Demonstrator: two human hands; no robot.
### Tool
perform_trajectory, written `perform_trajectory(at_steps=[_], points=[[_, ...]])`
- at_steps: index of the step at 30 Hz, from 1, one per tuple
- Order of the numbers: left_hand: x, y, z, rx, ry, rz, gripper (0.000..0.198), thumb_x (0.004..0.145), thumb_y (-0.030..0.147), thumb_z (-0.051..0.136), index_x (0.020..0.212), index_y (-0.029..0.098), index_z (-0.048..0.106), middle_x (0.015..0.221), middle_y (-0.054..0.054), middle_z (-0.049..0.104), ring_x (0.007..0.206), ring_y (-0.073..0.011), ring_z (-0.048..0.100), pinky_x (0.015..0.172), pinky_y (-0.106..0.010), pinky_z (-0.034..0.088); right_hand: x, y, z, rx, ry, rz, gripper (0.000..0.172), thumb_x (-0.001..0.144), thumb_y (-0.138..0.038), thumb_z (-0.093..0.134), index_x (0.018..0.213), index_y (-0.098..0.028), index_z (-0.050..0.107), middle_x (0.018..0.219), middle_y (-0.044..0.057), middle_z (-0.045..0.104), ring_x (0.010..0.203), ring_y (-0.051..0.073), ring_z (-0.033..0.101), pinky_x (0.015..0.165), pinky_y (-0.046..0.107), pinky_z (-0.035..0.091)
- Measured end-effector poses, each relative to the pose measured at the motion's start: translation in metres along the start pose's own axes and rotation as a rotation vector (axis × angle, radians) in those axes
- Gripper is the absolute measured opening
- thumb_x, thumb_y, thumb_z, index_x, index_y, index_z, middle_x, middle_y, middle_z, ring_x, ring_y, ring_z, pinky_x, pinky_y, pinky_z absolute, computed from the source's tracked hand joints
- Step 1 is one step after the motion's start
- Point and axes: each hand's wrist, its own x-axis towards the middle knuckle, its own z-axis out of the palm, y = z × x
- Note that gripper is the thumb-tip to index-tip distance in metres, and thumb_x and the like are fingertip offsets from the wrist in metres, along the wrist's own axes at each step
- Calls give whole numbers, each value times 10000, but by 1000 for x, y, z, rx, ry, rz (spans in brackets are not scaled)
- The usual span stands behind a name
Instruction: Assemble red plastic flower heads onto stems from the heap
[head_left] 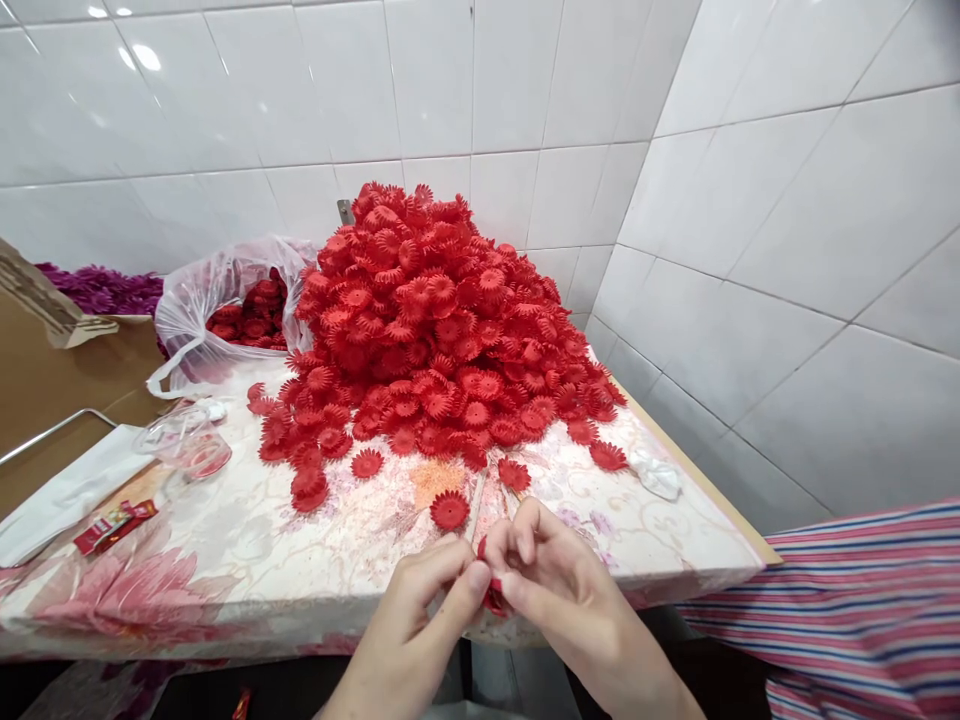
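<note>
At the table's front edge, my left hand [424,615] and my right hand [574,605] meet with fingertips closed on a small red artificial flower [495,600]. Most of it is hidden by my fingers. A thin pale stick [477,500] rises just beyond my left fingertips; whether I grip it is unclear. Another thin stick [510,495] lies partly behind my right fingers. Close by are a loose dark red flower piece [449,510] and a brighter one [514,474]. Behind them a large heap of red flower pieces [442,330] is piled against the wall.
Left of the heap stands a plastic bag [187,300] with darker red pieces. Further left are a cardboard box [127,365], purple flowers [105,290], a clear plastic cup [199,455] and a red wrapper [116,525]. Crumpled white plastic [658,475] lies right. Striped cloth [862,600] hangs beside the table.
</note>
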Motion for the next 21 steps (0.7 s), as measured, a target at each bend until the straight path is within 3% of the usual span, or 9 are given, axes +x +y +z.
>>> perform_trajectory(at_steps=[3, 6, 12, 15, 18, 21], points=[[-3, -1, -1, -184, -48, -32, 487, 787, 565, 586, 477, 190, 599, 557, -23, 520, 562, -163, 467, 577, -269, 358, 4, -4, -4, 265, -41, 172, 381, 655, -237, 813, 739, -208, 442, 685, -52, 500, 540, 62, 437, 555, 177, 380], [-6, -3, -1, -412, -38, -71, 499, 723, 559, 669, 410, 182, 574, 481, -8, 473, 498, -136, 421, 550, -271, 344, 6, -2, 1, 446, 17, 243, 390, 576, -179, 848, 699, -198, 479, 625, -60, 475, 510, 58, 408, 529, 156, 380], [-5, -4, 0, -910, 56, -202, 402, 603, 404, 825, 422, 170, 552, 421, 66, 326, 424, -75, 325, 452, -201, 343, 0, 9, 16, 603, 78, 185, 339, 572, -151, 850, 673, -200, 530, 637, -38, 452, 509, 74, 385, 496, 161, 412], [-1, -11, -4, -1090, 216, -106, 373, 583, 323, 846, 449, 183, 528, 432, 84, 264, 407, -63, 296, 385, -148, 310, -10, -3, 10, 568, 160, 63, 329, 605, -175, 837, 710, -233, 530, 638, -39, 383, 526, 113, 361, 467, 193, 421], [0, -21, -2, -868, 398, -21, 379, 637, 397, 798, 472, 207, 514, 445, 58, 358, 442, -95, 379, 426, -177, 374, -17, -20, 1, 365, 285, -206, 276, 678, -199, 799, 766, -270, 547, 660, -29, 369, 556, 146, 353, 472, 227, 424], [-2, -24, 7, -575, 434, -28, 307, 652, 436, 776, 527, 229, 588, 525, 14, 515, 563, -165, 487, 569, -259, 437, -16, -23, -4, 7, 245, -296, 129, 785, -281, 713, 792, -270, 585, 724, 1, 450, 633, 154, 427, 552, 255, 424]])
